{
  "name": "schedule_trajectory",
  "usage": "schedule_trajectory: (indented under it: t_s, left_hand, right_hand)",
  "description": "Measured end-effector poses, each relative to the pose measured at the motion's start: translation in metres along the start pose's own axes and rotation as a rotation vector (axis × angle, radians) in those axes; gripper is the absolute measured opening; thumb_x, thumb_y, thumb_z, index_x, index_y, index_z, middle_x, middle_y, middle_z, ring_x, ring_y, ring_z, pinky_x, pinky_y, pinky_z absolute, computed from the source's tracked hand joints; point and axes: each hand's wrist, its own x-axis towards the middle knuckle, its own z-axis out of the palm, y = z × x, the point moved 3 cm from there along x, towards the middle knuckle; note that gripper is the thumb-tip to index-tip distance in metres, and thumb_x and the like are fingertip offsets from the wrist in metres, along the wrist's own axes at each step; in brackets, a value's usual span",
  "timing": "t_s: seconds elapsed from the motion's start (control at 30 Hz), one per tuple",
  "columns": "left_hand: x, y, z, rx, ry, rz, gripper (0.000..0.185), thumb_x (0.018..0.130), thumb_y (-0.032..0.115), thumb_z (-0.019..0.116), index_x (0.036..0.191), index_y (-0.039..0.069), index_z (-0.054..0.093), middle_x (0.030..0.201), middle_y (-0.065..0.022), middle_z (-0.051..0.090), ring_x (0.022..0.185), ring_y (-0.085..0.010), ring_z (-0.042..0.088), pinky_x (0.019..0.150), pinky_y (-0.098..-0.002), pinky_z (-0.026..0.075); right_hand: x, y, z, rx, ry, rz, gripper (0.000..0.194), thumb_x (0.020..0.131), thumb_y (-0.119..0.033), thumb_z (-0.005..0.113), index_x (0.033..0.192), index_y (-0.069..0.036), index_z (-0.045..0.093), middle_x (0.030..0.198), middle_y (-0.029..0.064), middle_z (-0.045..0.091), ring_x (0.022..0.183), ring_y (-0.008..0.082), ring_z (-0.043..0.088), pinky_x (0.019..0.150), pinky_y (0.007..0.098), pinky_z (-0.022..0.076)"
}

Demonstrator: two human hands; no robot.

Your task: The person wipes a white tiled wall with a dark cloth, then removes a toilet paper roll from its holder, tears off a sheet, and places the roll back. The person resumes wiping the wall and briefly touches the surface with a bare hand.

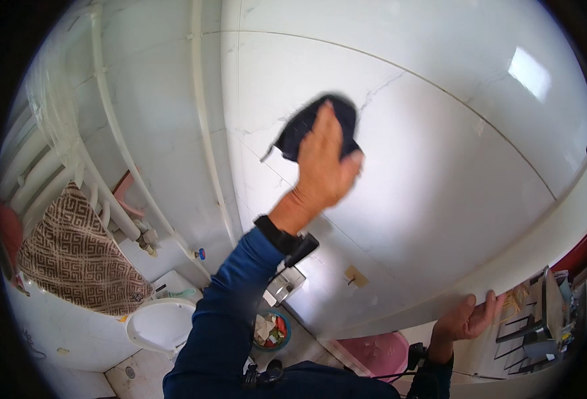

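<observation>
My left hand (326,167), back towards me, presses a dark cloth (298,132) flat against the glossy white marbled wall panel (413,149). Both hand and cloth look slightly blurred. One thin corner of the cloth trails to the lower left. Lower right, my right hand (465,321) has its thumb and bent fingers around the pale edge (515,277) where the wall ends. Part of that grip is hidden. Below my left forearm, a metal paper holder (286,285) and a tan hook plate (355,276) are fixed to the wall.
White pipes (201,99) run along the left wall, with a blue-handled valve (200,254). A brown patterned towel (79,254) hangs above the toilet (158,324). On the floor are a filled waste bin (272,330) and a pink tub (373,349). A dark pronged rack (540,319) stands right.
</observation>
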Motion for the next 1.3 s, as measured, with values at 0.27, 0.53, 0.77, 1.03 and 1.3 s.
schedule_trajectory:
  t_s: [0.27,0.53,0.77,1.03,1.3]
  left_hand:
    - [0.031,-0.201,-0.025,-0.105,0.387,-0.316,0.066,0.100,0.030,0.049,0.145,-0.015,0.034,0.150,-0.0345,0.039,0.142,-0.0447,0.036,0.120,-0.0408,0.025]
    - [-0.025,-0.104,-0.029,-0.195,0.293,-0.647,0.065,0.102,0.024,0.049,0.146,-0.020,0.029,0.152,-0.0373,0.034,0.145,-0.0430,0.031,0.122,-0.0414,0.019]
    - [-0.010,-0.084,-0.028,-0.166,0.303,-0.476,0.063,0.102,0.026,0.046,0.149,-0.014,0.030,0.156,-0.0299,0.032,0.144,-0.0399,0.033,0.120,-0.0392,0.022]
    - [-0.004,-0.099,-0.028,-0.149,0.220,-0.484,0.065,0.100,0.024,0.049,0.146,-0.018,0.030,0.155,-0.0346,0.031,0.146,-0.0441,0.029,0.122,-0.0411,0.019]
    - [-0.007,-0.095,-0.023,-0.169,0.113,-0.700,0.068,0.099,0.025,0.051,0.148,-0.017,0.027,0.157,-0.0342,0.027,0.148,-0.0439,0.024,0.123,-0.0417,0.016]
  right_hand:
    - [-0.001,0.000,-0.004,-0.005,0.042,0.003,0.037,0.099,-0.007,0.057,0.134,0.003,0.052,0.150,0.0266,0.038,0.128,0.0353,0.049,0.103,0.0448,0.0473]
    - [0.001,0.002,-0.003,-0.063,0.044,-0.031,0.035,0.098,-0.007,0.058,0.132,0.000,0.054,0.151,0.0287,0.038,0.130,0.0367,0.050,0.105,0.0465,0.0463]
    - [-0.001,0.003,0.000,-0.062,0.077,-0.020,0.034,0.099,-0.008,0.058,0.132,-0.001,0.056,0.151,0.0291,0.039,0.131,0.0367,0.050,0.104,0.0479,0.0476]
    - [-0.002,0.003,-0.005,-0.030,-0.028,0.052,0.036,0.099,-0.005,0.054,0.134,0.000,0.049,0.154,0.0320,0.028,0.138,0.0412,0.041,0.111,0.0529,0.0392]
    - [-0.004,0.003,-0.003,-0.078,0.001,0.047,0.034,0.099,-0.004,0.053,0.132,0.000,0.050,0.153,0.0309,0.029,0.134,0.0403,0.044,0.109,0.0525,0.0420]
